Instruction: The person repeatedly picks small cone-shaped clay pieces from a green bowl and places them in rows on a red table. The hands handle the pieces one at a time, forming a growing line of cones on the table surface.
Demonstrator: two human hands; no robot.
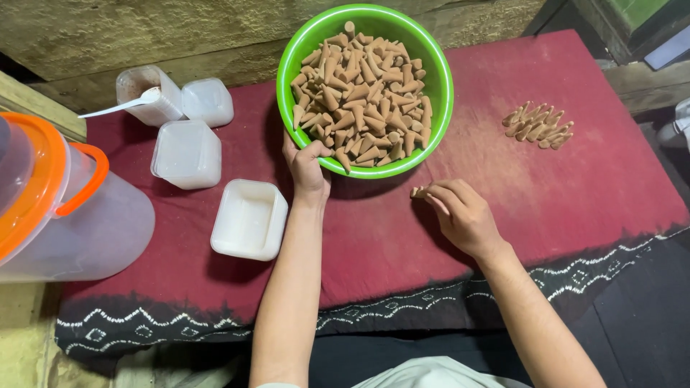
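1. The left hand (307, 167) gripped the near rim of a green plastic bowl (438, 86) at the centre top of the frame, thumb hooked over the edge and fingers underneath.
2. The right hand (460, 212), just right of centre, pinched a small tan cone (418, 192) between its fingertips; the grip was narrow and closed on that one piece.
3. The held cone lay roughly level, its long axis running left to right, with one end poking out to the left of the fingers, just below the bowl's rim but not touching it.
4. The bowl was heaped with many more tan cones (363, 93), lying in all directions. It sat up and to the left of the right hand, which was the nearer hand to the single cone.
5. A small cluster of cones (539, 125) lay on the red cloth (618, 179) at the upper right, well apart from both hands.
6. At the upper left stood three lidded clear tubs (188, 152), one holding a white spoon (122, 105); an open white tub (248, 219) sat left of the left forearm.
7. A clear jug with an orange lid (65, 208) filled the left edge.
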